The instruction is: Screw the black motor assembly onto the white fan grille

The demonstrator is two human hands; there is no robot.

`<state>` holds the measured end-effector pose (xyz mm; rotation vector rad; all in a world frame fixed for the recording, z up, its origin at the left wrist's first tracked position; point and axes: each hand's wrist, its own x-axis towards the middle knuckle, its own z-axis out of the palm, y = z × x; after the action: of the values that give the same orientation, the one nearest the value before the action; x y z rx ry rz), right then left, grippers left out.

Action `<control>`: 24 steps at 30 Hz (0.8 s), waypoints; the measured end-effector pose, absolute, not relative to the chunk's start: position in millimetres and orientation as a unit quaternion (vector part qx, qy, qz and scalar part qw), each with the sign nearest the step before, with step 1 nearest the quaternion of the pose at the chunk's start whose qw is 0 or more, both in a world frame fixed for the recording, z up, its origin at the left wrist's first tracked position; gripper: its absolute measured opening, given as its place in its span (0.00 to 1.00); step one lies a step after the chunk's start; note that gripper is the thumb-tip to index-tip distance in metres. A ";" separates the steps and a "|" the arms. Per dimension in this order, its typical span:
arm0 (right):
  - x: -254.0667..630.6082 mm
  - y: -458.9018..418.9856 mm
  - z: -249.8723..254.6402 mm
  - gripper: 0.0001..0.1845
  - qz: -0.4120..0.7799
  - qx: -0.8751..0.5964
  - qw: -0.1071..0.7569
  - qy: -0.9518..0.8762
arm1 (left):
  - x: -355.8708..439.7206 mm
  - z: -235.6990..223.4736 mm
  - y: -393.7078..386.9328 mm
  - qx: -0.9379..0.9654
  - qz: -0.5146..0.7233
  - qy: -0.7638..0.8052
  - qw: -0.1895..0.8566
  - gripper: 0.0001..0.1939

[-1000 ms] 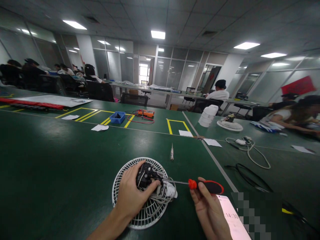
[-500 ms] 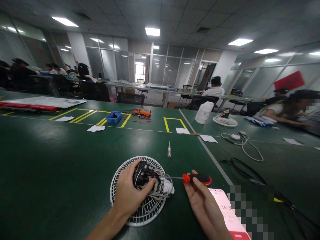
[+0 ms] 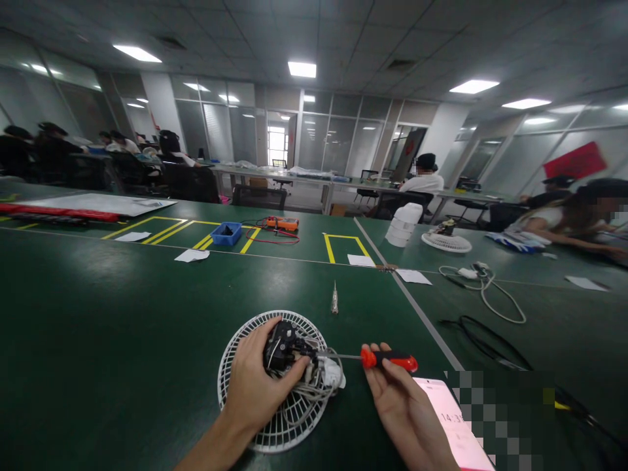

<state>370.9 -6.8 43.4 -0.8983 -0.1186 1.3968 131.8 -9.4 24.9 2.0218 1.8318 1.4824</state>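
Observation:
A white round fan grille (image 3: 235, 360) lies on the green table near me. On it sits a black motor assembly (image 3: 284, 347) with grey wires and a white plug piece (image 3: 331, 376). My left hand (image 3: 258, 386) wraps around the motor from the left, fingers closed on it. My right hand (image 3: 400, 409) pinches the red and black handle of a screwdriver (image 3: 390, 359), whose thin shaft points left into the motor.
A small silver tool (image 3: 335, 299) lies beyond the grille. A phone (image 3: 454, 425) rests under my right wrist. Black cables (image 3: 483, 340) and a white cord (image 3: 485, 291) lie to the right. A blue bin (image 3: 226, 233), orange multimeter (image 3: 282, 224) and other seated people are farther back.
The camera view shifted slightly. My right hand's fingers have slid along the screwdriver handle; the shaft stays pointed at the motor. My left hand keeps its hold.

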 end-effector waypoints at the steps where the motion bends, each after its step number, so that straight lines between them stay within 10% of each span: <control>1: 371.1 -6.4 43.9 0.22 0.618 -0.399 0.676 -0.045 | 131.9 25.0 -9.2 0.650 0.478 0.591 0.019 0.33; 24: 370.8 -9.6 50.0 0.26 0.607 -0.394 0.683 -0.097 | 131.9 26.7 -10.1 0.651 0.481 0.587 0.019 0.32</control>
<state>370.8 -9.6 50.0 -0.8833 -0.2178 1.3613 131.9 -10.1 26.7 2.0205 1.8218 1.4945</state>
